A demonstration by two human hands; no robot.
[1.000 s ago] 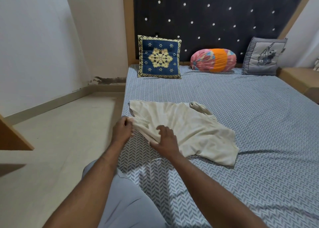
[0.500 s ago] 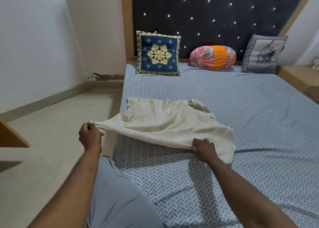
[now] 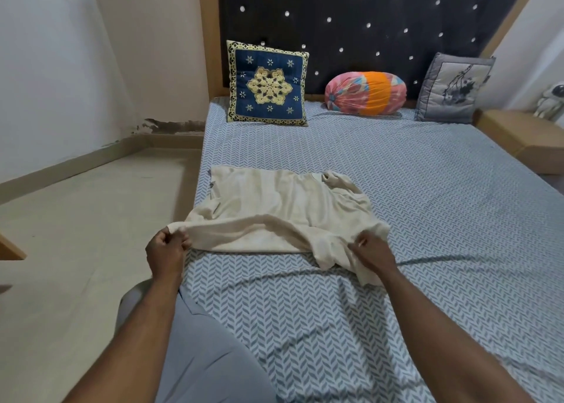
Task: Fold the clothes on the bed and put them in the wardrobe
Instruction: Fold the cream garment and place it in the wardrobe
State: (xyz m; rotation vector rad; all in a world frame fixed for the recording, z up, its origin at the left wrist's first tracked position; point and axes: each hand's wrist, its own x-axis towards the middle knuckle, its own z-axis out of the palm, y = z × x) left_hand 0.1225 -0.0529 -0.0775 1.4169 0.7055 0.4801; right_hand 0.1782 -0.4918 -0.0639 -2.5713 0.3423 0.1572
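**Head view.** A cream garment (image 3: 283, 207) is shown spread on the bed (image 3: 427, 195), just beyond both hands. Its near-left corner is gripped by the left hand (image 3: 166, 250), whose fingers are curled into a fist round the cloth. The corner is held clear of the sheet at the mattress edge. Further right, the near edge is pinched by the right hand (image 3: 374, 253). Its fingertips are partly buried in a fold, so the exact hold cannot be made out.

Between the two hands the hem is drawn into a raised ridge, and the sheet beneath it is hidden. A loose flap lies just beside and below the right hand. Beyond that hand a bunched part of the garment is seen; whether it is sleeve or collar cannot be told.

Well beyond the hands, a blue cushion (image 3: 268, 83), a pink-and-orange bolster (image 3: 365, 93) and a grey cushion (image 3: 454, 88) are propped against the dark headboard (image 3: 366, 21). Far to the right of the right hand, a wooden side table (image 3: 525, 134) is cut off by the frame. A pale object (image 3: 552, 100) near it is also cropped and cannot be identified. Left of the left hand, a wooden corner (image 3: 10, 247) is likewise cropped.
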